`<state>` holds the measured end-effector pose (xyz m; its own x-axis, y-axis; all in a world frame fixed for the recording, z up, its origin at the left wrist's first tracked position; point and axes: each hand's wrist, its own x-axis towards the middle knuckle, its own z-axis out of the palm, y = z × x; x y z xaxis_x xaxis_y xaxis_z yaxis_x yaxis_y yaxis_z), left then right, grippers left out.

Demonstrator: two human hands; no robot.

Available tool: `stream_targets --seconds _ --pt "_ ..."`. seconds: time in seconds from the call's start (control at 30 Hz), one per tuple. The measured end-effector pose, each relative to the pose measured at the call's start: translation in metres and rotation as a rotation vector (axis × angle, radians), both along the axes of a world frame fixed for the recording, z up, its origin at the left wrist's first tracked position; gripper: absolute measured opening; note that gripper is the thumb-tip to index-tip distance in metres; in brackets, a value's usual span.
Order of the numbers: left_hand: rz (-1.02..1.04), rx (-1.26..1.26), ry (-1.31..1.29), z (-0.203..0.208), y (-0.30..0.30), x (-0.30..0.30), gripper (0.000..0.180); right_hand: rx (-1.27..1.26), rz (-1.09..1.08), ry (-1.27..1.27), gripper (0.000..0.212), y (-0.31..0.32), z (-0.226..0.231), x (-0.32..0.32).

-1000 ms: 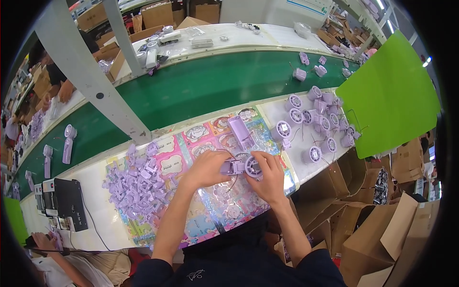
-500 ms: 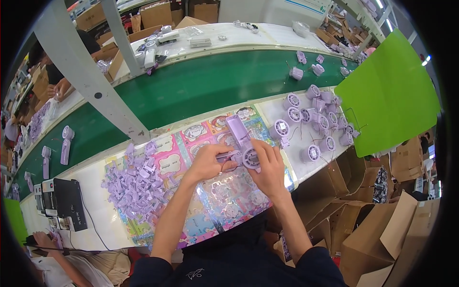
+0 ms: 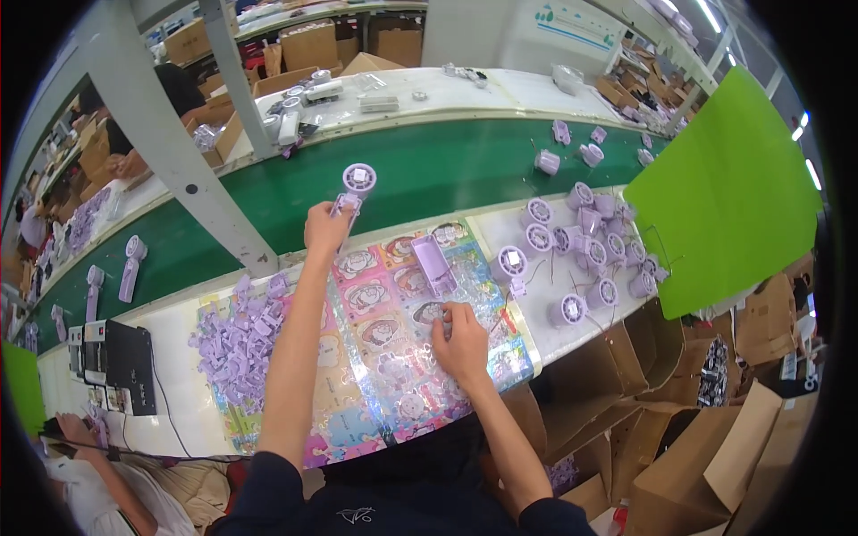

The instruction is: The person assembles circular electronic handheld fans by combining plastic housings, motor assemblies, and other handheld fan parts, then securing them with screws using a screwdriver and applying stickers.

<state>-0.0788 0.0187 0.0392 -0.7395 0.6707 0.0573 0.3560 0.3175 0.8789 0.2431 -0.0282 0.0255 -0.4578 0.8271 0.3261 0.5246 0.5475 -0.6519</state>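
My left hand [image 3: 327, 229] is closed round the handle end of a lilac handheld fan body [image 3: 359, 180], its round ring-shaped head pointing away from me above the green belt. On the patterned mat my right hand [image 3: 463, 344] hovers low or rests with fingers curled; whatever they hold, if anything, is hidden. Just beyond it lies a lilac open-topped tray-like shell [image 3: 433, 265]. A heap of small lilac plastic parts [image 3: 237, 344] covers the mat's left side. To the right stand several round lilac fan heads [image 3: 567, 309] with thin wires.
A green conveyor belt [image 3: 447, 152] runs across behind the worktable, with lilac fan pieces on it. A grey metal post [image 3: 192, 188] rises at its near edge. A black device [image 3: 125, 366] sits far left. Cardboard boxes [image 3: 688, 438] and a bright green panel [image 3: 715, 192] are at right.
My left hand has carried the fan body forward and left, over the belt. My right hand has come off it and drawn back toward me. The tray-like shell stays on the mat.
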Motion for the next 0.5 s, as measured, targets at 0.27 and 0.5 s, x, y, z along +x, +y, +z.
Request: stream_targets --seconds 0.27,0.5 --pt "0.134 -0.295 0.001 -0.013 0.048 -0.040 0.058 0.028 0.008 -0.013 0.022 0.005 -0.006 0.003" --pt "0.339 -0.114 0.091 -0.016 0.025 -0.056 0.054 0.033 0.013 0.029 0.025 0.003 -0.003 -0.005"
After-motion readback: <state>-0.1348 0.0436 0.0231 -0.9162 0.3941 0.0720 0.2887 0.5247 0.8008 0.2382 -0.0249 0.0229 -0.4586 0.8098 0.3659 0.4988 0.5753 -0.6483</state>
